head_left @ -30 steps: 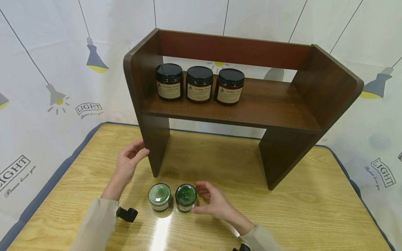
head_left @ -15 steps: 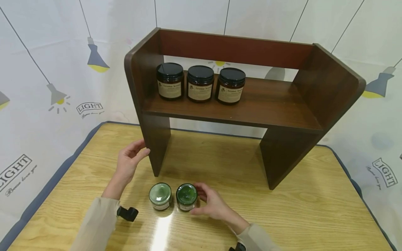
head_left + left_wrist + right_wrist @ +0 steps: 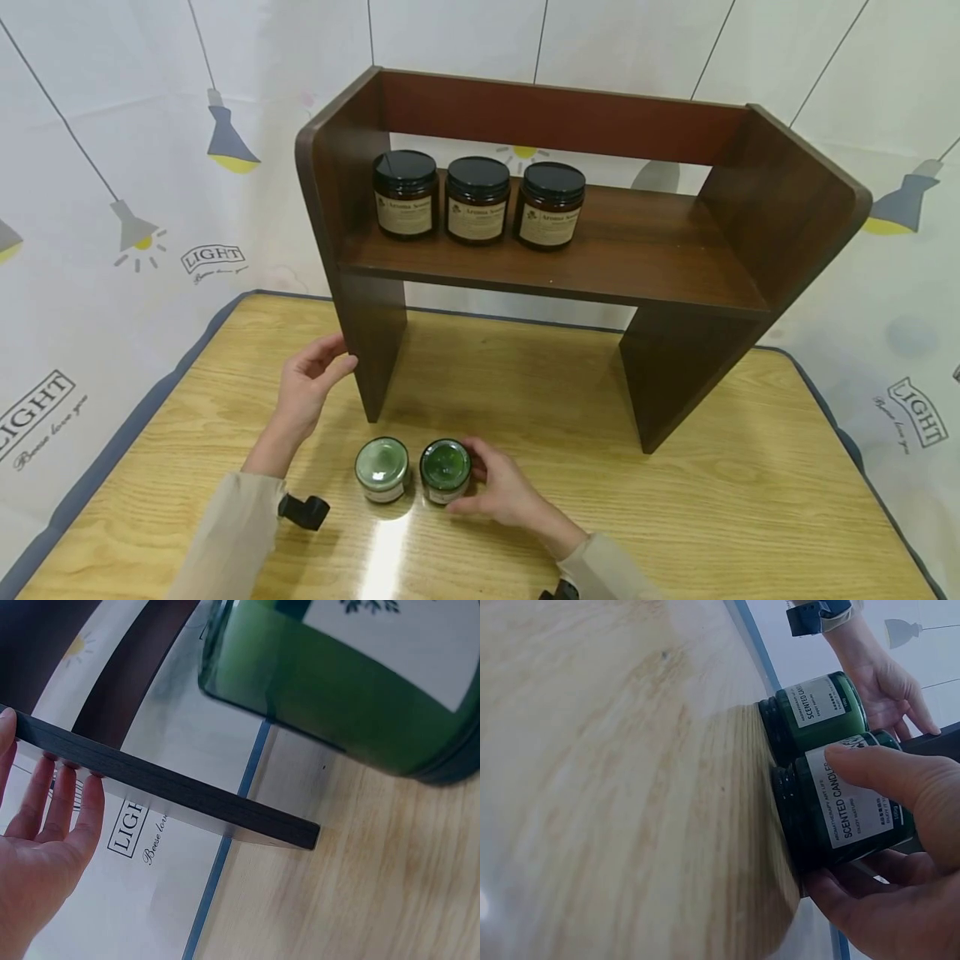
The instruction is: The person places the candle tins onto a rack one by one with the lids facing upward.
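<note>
Dark jar (image 3: 446, 468) stands on the wood-grained table (image 3: 750, 517), right hand (image 3: 504, 492) clasping it, far fingertips hard to see; paler jar (image 3: 382, 471) just beside; left hand (image 3: 307, 387) pinching the brown shelf (image 3: 652, 250); lamp-printed white backdrop (image 3: 288, 192) behind.

Pale wall covering (image 3: 465, 37), printed hanging lamps (image 3: 229, 137), "LIGHT" lettering (image 3: 213, 256), yellowish wood-grain tabletop (image 3: 750, 508), blue edging (image 3: 168, 383), bright glare (image 3: 386, 550) near the front
</note>
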### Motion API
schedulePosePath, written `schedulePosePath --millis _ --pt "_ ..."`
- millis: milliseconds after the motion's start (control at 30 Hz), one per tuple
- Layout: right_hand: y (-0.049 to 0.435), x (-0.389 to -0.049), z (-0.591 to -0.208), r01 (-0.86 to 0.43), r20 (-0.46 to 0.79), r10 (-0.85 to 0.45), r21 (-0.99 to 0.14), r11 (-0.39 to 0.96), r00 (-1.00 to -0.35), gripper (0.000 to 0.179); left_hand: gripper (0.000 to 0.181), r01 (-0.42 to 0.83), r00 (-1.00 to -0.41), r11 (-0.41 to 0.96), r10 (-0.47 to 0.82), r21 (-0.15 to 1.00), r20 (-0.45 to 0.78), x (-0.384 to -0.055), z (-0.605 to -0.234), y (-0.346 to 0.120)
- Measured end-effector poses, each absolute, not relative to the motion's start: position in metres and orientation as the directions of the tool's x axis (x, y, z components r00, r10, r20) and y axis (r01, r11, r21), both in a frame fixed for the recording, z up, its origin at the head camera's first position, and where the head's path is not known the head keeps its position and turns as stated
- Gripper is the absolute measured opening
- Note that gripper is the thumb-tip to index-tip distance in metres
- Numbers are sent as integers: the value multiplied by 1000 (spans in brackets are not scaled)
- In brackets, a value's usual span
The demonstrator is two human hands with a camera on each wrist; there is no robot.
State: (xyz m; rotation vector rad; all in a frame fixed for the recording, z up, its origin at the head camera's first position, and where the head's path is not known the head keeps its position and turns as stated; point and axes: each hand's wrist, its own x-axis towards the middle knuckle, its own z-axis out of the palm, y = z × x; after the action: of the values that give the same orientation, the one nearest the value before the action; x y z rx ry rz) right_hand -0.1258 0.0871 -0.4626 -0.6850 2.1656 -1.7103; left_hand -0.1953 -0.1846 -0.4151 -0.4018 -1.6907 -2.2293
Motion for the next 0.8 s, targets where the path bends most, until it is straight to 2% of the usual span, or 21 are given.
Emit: schedulePosePath --millis 400,800 --pt "84 -128 -464 -240 65 -507 -927 288 -859 73 50 421 -906 -261 -80 869 415 -194 -414 -184" --pt "83 -130 -469 -273 106 -513 -926 261 -852 69 48 427 -903 -263 -69 865 425 -194 -413 -184"
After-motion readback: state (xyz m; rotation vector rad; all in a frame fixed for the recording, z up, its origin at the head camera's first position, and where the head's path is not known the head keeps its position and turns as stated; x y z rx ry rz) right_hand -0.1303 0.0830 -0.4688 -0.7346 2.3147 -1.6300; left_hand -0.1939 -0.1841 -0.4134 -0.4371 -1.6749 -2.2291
